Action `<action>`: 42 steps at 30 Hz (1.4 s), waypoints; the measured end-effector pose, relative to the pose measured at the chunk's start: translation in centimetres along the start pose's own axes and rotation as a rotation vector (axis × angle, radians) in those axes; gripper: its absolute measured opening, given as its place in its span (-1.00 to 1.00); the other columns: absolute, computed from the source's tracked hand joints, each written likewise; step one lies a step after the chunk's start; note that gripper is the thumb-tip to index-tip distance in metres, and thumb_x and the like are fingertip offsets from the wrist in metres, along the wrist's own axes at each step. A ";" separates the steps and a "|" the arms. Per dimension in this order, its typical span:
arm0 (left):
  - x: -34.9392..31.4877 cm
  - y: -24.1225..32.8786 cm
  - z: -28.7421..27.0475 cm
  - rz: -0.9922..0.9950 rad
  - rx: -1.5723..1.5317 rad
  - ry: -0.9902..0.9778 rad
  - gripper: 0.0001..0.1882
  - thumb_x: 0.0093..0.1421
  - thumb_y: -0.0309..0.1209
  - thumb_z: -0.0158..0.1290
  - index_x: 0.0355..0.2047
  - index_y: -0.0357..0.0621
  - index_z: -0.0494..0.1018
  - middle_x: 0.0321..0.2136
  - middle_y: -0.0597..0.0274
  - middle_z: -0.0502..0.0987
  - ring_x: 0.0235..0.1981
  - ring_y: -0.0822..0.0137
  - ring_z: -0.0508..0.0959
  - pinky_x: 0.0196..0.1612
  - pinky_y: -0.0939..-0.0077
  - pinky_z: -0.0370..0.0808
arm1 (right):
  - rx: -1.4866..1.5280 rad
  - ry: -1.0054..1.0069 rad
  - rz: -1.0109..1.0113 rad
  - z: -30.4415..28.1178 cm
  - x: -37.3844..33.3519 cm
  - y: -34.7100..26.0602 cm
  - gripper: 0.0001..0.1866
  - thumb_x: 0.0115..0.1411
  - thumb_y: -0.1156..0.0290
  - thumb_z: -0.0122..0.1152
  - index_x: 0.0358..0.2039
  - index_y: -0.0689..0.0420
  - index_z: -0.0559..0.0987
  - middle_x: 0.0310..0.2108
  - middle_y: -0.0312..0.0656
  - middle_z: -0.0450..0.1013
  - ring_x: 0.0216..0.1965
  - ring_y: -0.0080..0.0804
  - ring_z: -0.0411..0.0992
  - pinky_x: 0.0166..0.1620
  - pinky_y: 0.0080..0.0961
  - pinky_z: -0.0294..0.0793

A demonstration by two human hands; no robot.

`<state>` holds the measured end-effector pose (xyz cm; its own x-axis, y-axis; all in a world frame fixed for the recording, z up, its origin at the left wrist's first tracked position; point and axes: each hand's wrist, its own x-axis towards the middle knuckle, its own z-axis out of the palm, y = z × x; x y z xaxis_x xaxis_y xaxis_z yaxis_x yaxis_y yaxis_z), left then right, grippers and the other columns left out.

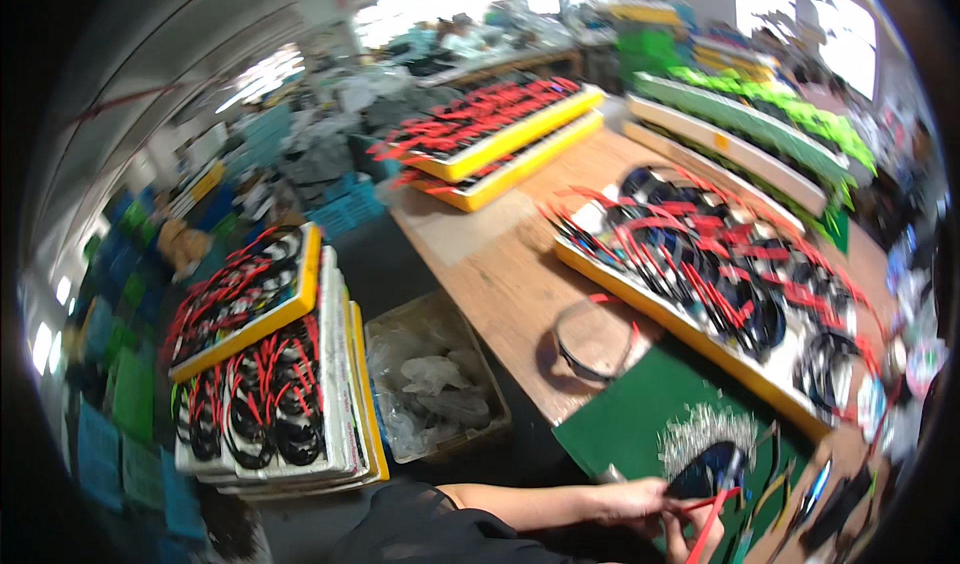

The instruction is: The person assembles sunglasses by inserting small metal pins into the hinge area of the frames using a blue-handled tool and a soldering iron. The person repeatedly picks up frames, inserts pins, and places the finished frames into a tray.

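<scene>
Just over a green mat (610,434) at the lower right, I hold what looks like a pair of glasses (706,472), with a dark curved lens and red arms. My left hand (640,499) is closed on its near side. My right hand (690,539) is curled around a red arm at the bottom edge; blur hides its fingertips. Behind the lens lies a heap of small silvery metal pieces (705,432). To the right are pliers (770,494) and other hand tools, too blurred to tell apart. A black-and-red ring-like piece (595,339) rests on the wooden table (490,274).
A yellow-edged tray (690,364) of black-and-red pieces lies beyond the mat. Stacked trays (500,149) stand farther back, with green-filled trays (740,129) at the right. To my left are a carton of clear plastic bags (435,384) and another tray stack (250,364).
</scene>
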<state>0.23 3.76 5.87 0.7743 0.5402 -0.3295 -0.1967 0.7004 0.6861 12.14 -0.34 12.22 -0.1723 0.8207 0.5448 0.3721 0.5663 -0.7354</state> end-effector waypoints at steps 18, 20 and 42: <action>0.4 -3.1 0.7 -0.135 0.338 0.174 -0.85 0.25 -0.35 -0.21 -0.28 -0.15 0.26 -0.53 0.28 0.42 -0.74 0.60 0.26 -0.70 0.76 0.21 | -0.499 0.103 -0.183 -6.4 -0.3 2.2 -0.63 -0.18 0.45 0.22 -0.26 0.14 0.51 -0.35 -0.20 0.39 -0.40 -0.37 0.40 -0.36 -0.52 0.44; 0.3 -2.9 1.2 -0.174 0.373 0.196 -0.81 0.26 -0.35 -0.22 -0.38 -0.17 0.33 -0.59 0.30 0.39 -0.75 0.59 0.24 -0.72 0.74 0.15 | -0.525 0.093 -0.204 -5.8 -0.7 1.8 -0.66 -0.13 0.41 0.22 -0.25 0.13 0.51 -0.36 -0.22 0.38 -0.41 -0.37 0.38 -0.36 -0.51 0.43; 0.2 -1.1 3.6 -0.199 0.251 0.107 -0.74 0.22 -0.47 -0.20 -0.08 -0.23 0.21 -0.42 0.34 0.38 -0.64 0.63 0.29 -0.61 0.76 0.26 | -0.406 0.053 -0.027 -8.6 0.6 1.6 -0.67 -0.22 0.51 0.19 -0.32 0.21 0.50 -0.36 -0.19 0.38 -0.31 -0.24 0.36 -0.25 -0.44 0.39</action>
<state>2.81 1.38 7.40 0.7122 0.4600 -0.5302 0.1167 0.6672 0.7356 20.46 0.40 14.79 -0.1436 0.7946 0.5899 0.6998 0.5030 -0.5072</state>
